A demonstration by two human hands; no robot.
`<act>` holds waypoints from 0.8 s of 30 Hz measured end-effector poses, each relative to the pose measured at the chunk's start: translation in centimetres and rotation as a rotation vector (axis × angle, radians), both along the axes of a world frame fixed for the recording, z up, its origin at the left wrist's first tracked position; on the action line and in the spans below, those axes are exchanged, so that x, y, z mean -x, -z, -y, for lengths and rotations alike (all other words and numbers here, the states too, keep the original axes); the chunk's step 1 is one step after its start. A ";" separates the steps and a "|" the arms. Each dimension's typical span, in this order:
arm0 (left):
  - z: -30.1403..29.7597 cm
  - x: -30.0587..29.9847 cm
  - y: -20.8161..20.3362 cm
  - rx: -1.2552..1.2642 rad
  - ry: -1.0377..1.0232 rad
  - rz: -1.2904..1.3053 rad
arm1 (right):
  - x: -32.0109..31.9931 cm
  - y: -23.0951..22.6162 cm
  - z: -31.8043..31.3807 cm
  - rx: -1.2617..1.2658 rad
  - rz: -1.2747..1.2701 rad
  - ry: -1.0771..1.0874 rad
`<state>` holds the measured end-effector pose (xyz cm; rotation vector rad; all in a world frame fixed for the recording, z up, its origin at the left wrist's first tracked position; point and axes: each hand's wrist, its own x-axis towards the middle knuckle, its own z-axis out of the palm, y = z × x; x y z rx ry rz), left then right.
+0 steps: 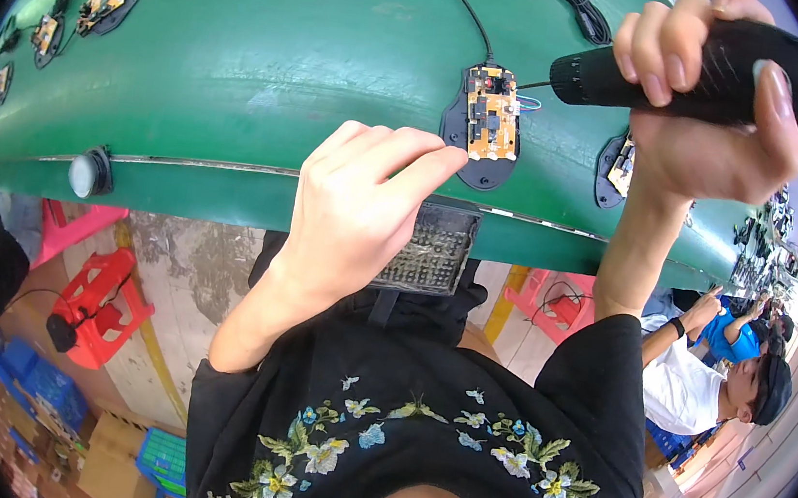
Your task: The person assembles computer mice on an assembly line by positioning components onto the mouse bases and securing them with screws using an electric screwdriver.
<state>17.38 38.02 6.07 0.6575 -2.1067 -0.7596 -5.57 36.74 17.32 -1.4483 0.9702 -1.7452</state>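
A black mouse base [490,173] with a tan circuit board [493,113] lies on the green work surface, its cable running away from me. My left hand [360,206] is closed, fingers curled, and its fingertips pinch the near left edge of the base. My right hand [709,126] wraps round a black electric screwdriver [597,77], held almost level. Its thin bit [534,85] reaches left to the right side of the board, beside some coloured wires. Whether the bit touches a screw cannot be made out.
A gridded screw tray [433,250] juts from the near edge, and a round knob [88,174] sits left of it. More mouse bases [613,169] lie right and far left [114,0]. Red stools [101,305] stand below; people work at both sides.
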 end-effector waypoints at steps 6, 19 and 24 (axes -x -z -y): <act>1.3 -0.9 1.3 0.014 -0.002 0.129 | -2.1 2.2 1.9 -0.023 -0.050 -0.087; 1.9 0.2 1.1 -0.063 0.024 -0.104 | 1.4 -1.1 -1.6 0.101 0.043 -0.616; 1.5 0.3 0.6 -0.032 0.024 -0.124 | -0.8 -2.2 -3.6 -0.002 0.040 -0.455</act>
